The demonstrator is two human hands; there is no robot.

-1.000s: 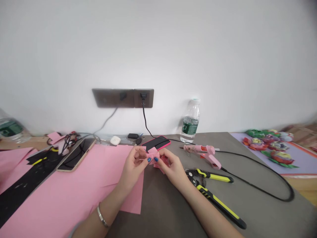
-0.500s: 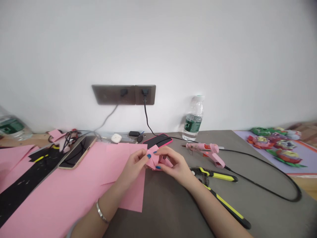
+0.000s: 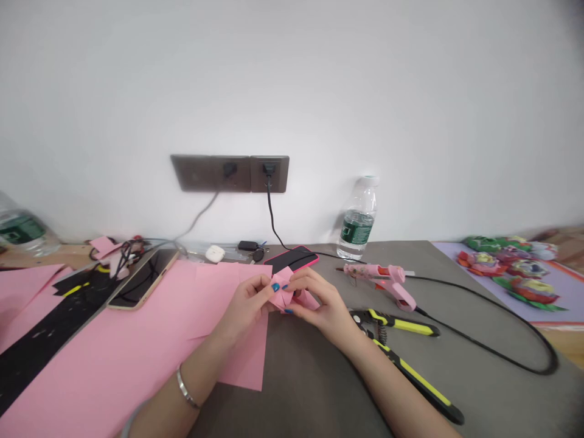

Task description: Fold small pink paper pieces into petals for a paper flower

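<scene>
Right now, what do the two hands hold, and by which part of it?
The left hand and right hand hold a folded pink paper by its sides, between the fingertips.

- hot glue gun (image 3: pixel 378 283): landmark
- yellow-handled pliers (image 3: pixel 404 359): just below glue gun
- upright water bottle (image 3: pixel 358 220): behind it
- pink-cased phone (image 3: pixel 292 260): left of it
- paper flowers (image 3: pixel 508 272): right of it

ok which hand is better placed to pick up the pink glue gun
Likely the right hand: it pinches the folded pink paper piece on the side facing the pink hot glue gun. The left hand is farther away, behind the paper.
</scene>
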